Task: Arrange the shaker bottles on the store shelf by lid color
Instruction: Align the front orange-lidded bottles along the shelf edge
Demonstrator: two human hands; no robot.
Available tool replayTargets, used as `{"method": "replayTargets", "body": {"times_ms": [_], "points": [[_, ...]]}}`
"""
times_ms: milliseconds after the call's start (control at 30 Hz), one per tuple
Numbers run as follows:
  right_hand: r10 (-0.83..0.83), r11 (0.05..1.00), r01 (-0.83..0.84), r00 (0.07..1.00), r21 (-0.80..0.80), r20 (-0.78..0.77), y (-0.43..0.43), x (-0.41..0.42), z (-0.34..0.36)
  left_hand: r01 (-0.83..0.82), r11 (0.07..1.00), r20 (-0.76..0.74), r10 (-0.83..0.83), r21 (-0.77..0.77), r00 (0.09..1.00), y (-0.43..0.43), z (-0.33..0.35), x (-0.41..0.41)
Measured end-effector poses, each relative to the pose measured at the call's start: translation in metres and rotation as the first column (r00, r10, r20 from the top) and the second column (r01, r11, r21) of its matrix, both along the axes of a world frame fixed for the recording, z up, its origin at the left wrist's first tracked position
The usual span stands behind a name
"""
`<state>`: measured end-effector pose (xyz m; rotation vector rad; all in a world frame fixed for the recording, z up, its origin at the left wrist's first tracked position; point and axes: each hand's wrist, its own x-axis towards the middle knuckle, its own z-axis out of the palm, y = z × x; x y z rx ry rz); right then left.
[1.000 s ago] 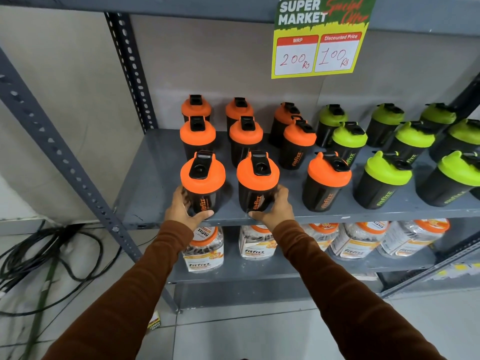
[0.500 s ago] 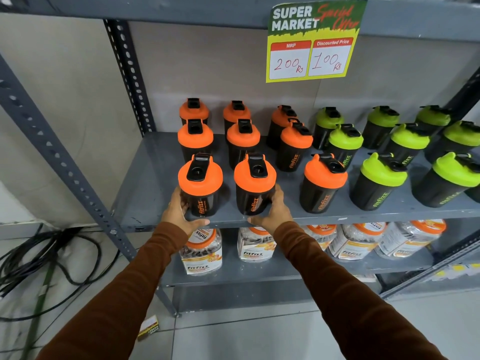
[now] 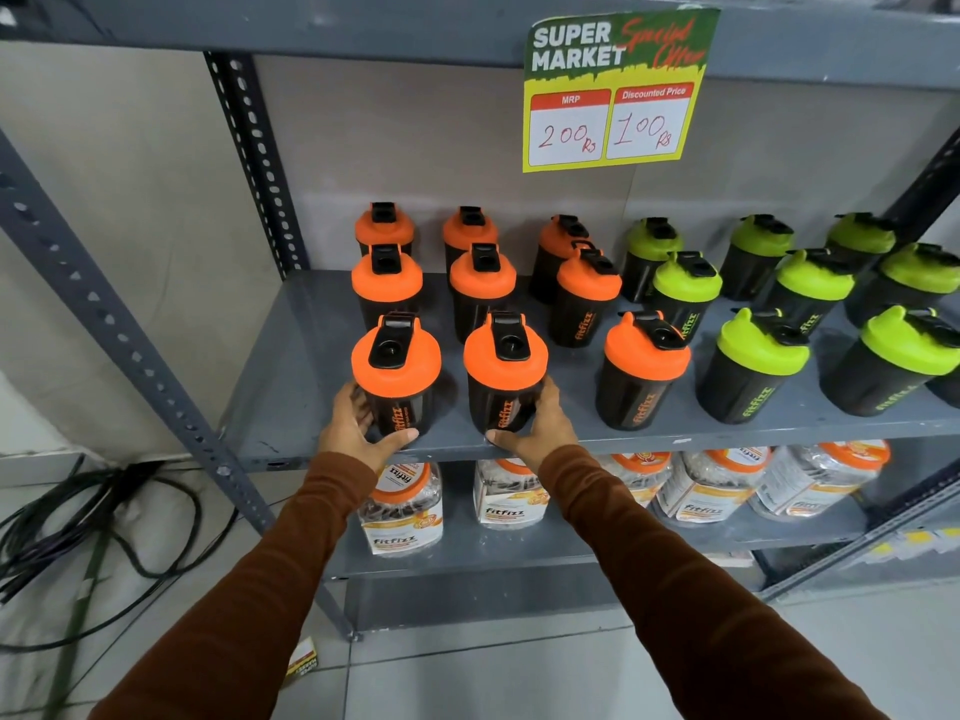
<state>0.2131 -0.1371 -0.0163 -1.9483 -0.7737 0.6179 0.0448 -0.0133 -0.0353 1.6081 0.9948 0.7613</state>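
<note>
Black shaker bottles stand on a grey metal shelf (image 3: 291, 387). Several with orange lids fill the left half and several with green lids (image 3: 758, 350) the right half. My left hand (image 3: 358, 428) wraps the base of the front-left orange-lid bottle (image 3: 397, 371). My right hand (image 3: 535, 426) wraps the base of the front orange-lid bottle beside it (image 3: 506, 371). Both bottles stand upright on the shelf near its front edge. A third front-row orange-lid bottle (image 3: 641, 368) stands untouched to the right.
A price sign (image 3: 615, 90) hangs from the shelf above. Jars with orange lids (image 3: 402, 511) line the lower shelf. A slotted upright post (image 3: 135, 356) slants at the left. Black cables (image 3: 78, 522) lie on the floor at the left.
Both hands stay on the two front orange-lid bottles, which have shifted slightly. The view has dropped a little, so the shelf and sign sit lower in the frame.
</note>
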Motion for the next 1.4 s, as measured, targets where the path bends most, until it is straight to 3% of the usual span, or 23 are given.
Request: {"method": "replayTargets", "body": {"times_ms": [667,1400], "points": [[-0.009,1.0,0.009,1.0,0.002,-0.027,-0.003,-0.002,0.004,-0.022,0.999,0.051,0.024,-0.039,0.998,-0.002,0.0,-0.001],[-0.005,1.0,0.005,1.0,-0.003,-0.006,-0.001,0.003,-0.005,-0.016,0.998,-0.042,0.019,0.059,0.999,-0.003,-0.007,-0.001]]}}
